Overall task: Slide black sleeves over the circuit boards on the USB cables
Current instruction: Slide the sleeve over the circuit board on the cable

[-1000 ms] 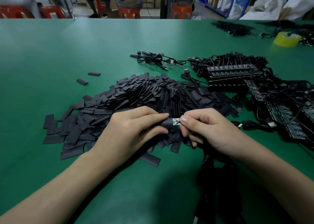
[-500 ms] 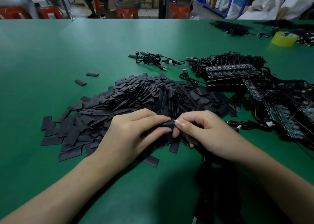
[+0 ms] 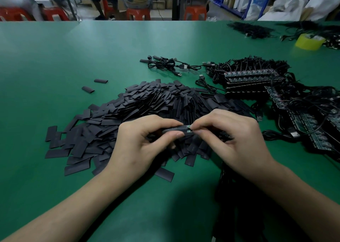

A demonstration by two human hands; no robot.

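Over the near edge of a big pile of flat black sleeves (image 3: pixel 147 109), my left hand (image 3: pixel 143 142) pinches one black sleeve (image 3: pixel 174 129) between thumb and fingers. A small green circuit board (image 3: pixel 189 128) sticks a little way out of the sleeve's right end. My right hand (image 3: pixel 231 137) pinches that board end with its fingertips. The board's black cable (image 3: pixel 226 183) hangs down under my right wrist toward the near table edge.
Rows of bare circuit boards with tangled black cables (image 3: pixel 257 76) lie at the right, and more boards (image 3: pixel 303 124) run toward the near right. Loose USB cables (image 3: pixel 165 65) lie behind the pile. A yellow tape roll (image 3: pixel 308 41) stands far right. Two stray sleeves (image 3: pixel 100 81) lie at the left.
The hands closed together half a second ago, hiding the board. Now a short green tip of the board shows again between the fingertips, with the sleeve covering most of it.
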